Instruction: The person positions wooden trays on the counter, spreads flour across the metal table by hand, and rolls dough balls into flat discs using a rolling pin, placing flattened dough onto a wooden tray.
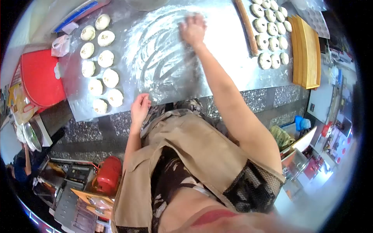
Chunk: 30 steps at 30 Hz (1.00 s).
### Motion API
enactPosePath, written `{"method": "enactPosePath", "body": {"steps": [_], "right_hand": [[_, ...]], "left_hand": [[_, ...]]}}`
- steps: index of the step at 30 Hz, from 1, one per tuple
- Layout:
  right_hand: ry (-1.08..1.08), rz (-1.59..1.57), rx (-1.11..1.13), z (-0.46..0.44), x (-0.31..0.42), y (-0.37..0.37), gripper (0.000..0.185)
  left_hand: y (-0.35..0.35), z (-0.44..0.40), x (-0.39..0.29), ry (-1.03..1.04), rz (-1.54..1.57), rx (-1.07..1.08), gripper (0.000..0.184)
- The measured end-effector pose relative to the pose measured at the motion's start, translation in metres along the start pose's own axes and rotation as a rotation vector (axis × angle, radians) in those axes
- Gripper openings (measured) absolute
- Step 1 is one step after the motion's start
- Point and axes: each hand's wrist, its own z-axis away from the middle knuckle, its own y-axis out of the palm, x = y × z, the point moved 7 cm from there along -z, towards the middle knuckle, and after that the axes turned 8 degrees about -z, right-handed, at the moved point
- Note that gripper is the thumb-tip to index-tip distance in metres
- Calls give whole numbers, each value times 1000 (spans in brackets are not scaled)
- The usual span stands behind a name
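My right hand (193,30) is spread on the floured metal table (163,87), fingers apart and holding nothing. White flour (145,46) lies around it in curved streaks. By the table's front edge, my left hand (140,106) hangs with loosely bent fingers and nothing in it. Left of that hand, several round filled dough buns (110,78) sit in two rows. A wooden rolling pin (247,29) lies to the right of my right hand. Beyond the pin are more dough pieces (262,42) in rows, some with dark filling showing.
Stacked yellow wooden trays (307,54) stand at the table's right end. A red chair-like object (42,77) is at the left end. Behind on the floor is a red gas cylinder (108,174). Another person's arm (27,161) shows at far left.
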Motion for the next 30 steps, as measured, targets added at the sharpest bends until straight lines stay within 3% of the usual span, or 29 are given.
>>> {"method": "enactPosePath", "body": {"steps": [3,5,6,7,8,9,10,11,12,14,15,17,19,21,24,27,30], "right_hand": [[-394,-115,126,70,71,13,54],[-388,-157,247,108,57,1,53],[-316,-134,192,115,28,-16,52],[-273,30,72,121,-20,-15,53],[-182,327,1,123,-79,-11,56],[74,705,542,112,-79,-37,58],[288,223,-177,114,-108,-72,58],[207,249,-204,113,-98,-82,55],[7,102,-2,111,-82,-70,54],[-353,-121,331,117,-40,-55,49],[-471,-77,440,120,1,-73,44],[-330,-44,340,103,-20,-78,41],[-137,-36,91,72,-62,-102,41],[28,213,-165,52,-97,-133,54],[200,264,-154,22,-183,-134,67],[131,447,-167,10,-183,-147,58],[250,425,-227,10,-193,-160,53]], "left_hand": [[0,3,-10,86,9,-33,23],[-6,9,-7,106,-26,-83,25],[-13,14,-9,177,-137,-160,28],[-21,22,-10,233,-254,-239,31],[-35,30,-7,156,-221,-352,38],[-46,38,-6,77,-193,-460,47],[-59,46,-6,37,-160,-584,56],[-70,51,-3,14,-136,-693,67],[-76,48,3,-6,-145,-705,67],[-92,44,5,35,-126,-947,84],[-95,34,9,34,-124,-940,84],[-99,19,2,83,-415,-924,95],[-97,5,3,47,-376,-902,94],[-97,-17,4,33,-599,-788,84],[-109,-24,9,79,-615,-719,67],[-108,-14,-15,52,-538,-546,55],[-48,-14,-98,390,-405,-367,50]]}}
